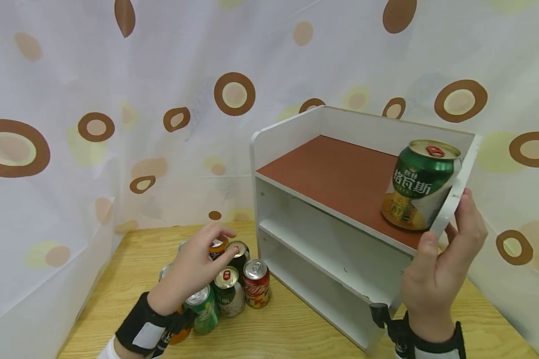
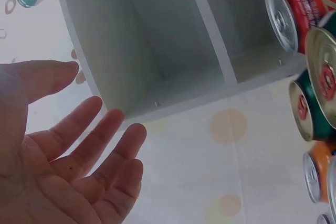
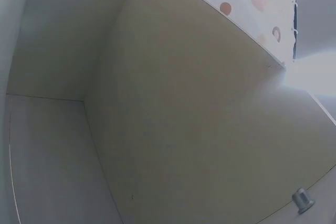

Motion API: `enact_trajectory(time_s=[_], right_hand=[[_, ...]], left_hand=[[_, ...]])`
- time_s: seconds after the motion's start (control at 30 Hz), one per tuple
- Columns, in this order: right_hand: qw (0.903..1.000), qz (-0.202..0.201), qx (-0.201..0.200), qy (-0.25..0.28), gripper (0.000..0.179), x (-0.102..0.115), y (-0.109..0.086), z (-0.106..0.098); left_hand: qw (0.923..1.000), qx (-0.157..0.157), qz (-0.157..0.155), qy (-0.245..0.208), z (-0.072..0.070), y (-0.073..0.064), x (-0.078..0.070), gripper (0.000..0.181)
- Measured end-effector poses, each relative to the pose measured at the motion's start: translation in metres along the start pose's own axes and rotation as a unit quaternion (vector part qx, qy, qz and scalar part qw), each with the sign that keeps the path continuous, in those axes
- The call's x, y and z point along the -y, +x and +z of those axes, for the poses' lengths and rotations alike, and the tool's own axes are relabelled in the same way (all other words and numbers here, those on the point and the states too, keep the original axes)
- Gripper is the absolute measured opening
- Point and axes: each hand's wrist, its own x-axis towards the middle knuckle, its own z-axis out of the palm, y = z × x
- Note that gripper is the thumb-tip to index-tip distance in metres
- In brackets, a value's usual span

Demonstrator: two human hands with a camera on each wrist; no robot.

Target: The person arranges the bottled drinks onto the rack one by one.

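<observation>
A green and white drink can with a red pull tab stands on the brown top board, at the right end of a white shelf unit. My right hand grips the unit's right side panel beside this can, thumb at the front edge and fingers around the outer face. Over a cluster of cans on the table, my left hand hovers with loosely bent fingers. In the left wrist view, nothing lies between its thumb and fingers. Nearest to it are a green-and-white can and a dark can.
A red can stands close to the unit's left end, with a bright green can toward the front. Part of an orange can shows behind the left hand. Below the top board runs a white middle shelf. Patterned cloth hangs behind the wooden table.
</observation>
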Motion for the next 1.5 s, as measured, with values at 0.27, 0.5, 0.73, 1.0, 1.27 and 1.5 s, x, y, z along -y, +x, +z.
enact_trajectory(time_s=[0.27,0.5,0.73,1.0,1.27,1.5], right_hand=[[1.0000,-0.004,0.000,0.001,0.051,0.000,0.000,0.000],[1.0000,-0.005,-0.002,0.005,0.051,0.000,-0.001,0.001],[1.0000,-0.007,0.002,0.001,0.052,-0.001,0.000,0.000],[1.0000,-0.007,-0.001,0.003,0.052,-0.002,-0.001,0.000],[1.0000,-0.007,0.003,0.002,0.052,-0.003,-0.001,-0.001],[1.0000,-0.006,0.005,0.001,0.052,-0.002,-0.001,-0.001]], left_hand=[[0.9967,-0.041,-0.061,0.034,-0.001,-0.029,0.020,0.024],[0.9863,-0.049,-0.150,0.047,-0.008,-0.056,0.037,0.033],[0.9720,-0.075,-0.218,0.048,-0.006,-0.083,0.057,0.048],[0.9505,-0.036,-0.307,0.037,-0.001,-0.105,0.069,0.085],[0.9494,-0.023,-0.308,0.058,0.009,-0.115,0.074,0.089],[0.9468,-0.019,-0.318,0.046,0.013,-0.120,0.075,0.088]])
